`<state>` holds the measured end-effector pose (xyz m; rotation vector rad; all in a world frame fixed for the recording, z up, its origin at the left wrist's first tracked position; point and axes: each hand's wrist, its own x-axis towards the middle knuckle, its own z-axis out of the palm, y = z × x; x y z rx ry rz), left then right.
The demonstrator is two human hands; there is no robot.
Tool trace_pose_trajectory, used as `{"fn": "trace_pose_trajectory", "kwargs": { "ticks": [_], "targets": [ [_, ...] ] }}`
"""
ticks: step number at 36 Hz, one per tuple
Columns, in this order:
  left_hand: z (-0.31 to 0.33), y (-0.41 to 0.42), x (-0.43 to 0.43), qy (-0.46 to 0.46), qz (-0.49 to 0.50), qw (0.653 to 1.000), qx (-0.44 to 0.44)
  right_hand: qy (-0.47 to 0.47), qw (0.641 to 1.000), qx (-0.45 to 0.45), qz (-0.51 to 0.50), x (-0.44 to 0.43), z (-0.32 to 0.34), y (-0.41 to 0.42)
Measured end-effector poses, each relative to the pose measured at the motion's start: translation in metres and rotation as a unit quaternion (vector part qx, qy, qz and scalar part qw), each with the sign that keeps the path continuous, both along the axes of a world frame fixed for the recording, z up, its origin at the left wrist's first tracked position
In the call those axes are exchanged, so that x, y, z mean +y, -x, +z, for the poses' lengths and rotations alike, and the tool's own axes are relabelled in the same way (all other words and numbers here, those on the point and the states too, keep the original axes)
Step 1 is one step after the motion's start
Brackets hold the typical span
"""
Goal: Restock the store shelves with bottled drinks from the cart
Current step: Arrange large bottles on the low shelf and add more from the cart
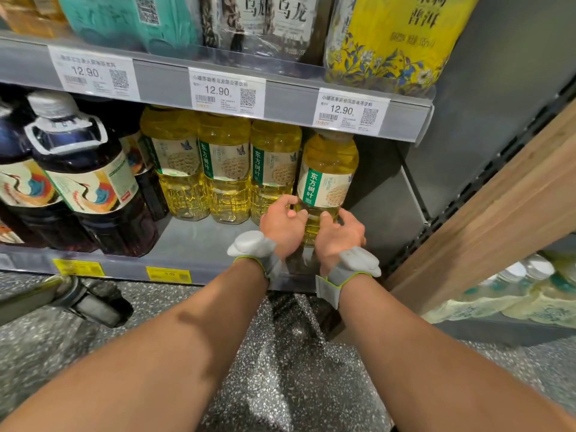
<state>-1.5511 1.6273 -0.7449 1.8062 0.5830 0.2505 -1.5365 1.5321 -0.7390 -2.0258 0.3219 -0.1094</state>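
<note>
- A person's left hand [282, 224] and right hand [338, 232] grasp the lower body of a yellow tea bottle [327, 176], one on each side, with fingers curled round it and the right thumb pressed to its front.
- The bottle stands upright at the right end of the lower shelf [199, 241], near its front edge, its green-and-cream label facing outward and its cap just under the shelf rail above.
- Three matching yellow bottles [224, 169] stand in a row just to its left, set further back on the same shelf.
- Large dark bottles [90, 182] with white handles and colourful labels fill the left part of that shelf.
- Three white price tags [227, 92], each reading 12.90, sit in the rail of the upper shelf.
- Above the rail stand wrapped packs, among them a yellow floral pack [392, 42] at the right end.
- Grey wristbands [252, 244] with green trim circle both wrists.
- Both bare forearms reach in from the bottom of the view over a speckled floor [296, 369].
- A caster wheel [93, 302] rests on the floor at lower left, below the shelf edge.
- A wooden panel [498, 219] runs diagonally at right, with pale bottles [514, 291] visible beneath it.
</note>
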Motion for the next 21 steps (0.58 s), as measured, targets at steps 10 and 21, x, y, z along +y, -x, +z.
{"fn": "trace_pose_trajectory", "kwargs": {
  "ticks": [10,21],
  "targets": [
    [0.004,-0.004,-0.001,0.113,-0.027,0.993,0.003,-0.054,0.995,0.022,0.081,0.016,0.001,-0.008],
    [-0.003,-0.005,0.003,0.141,-0.091,0.986,0.012,-0.135,0.984,0.081,0.084,0.018,0.002,-0.019]
  ]
}}
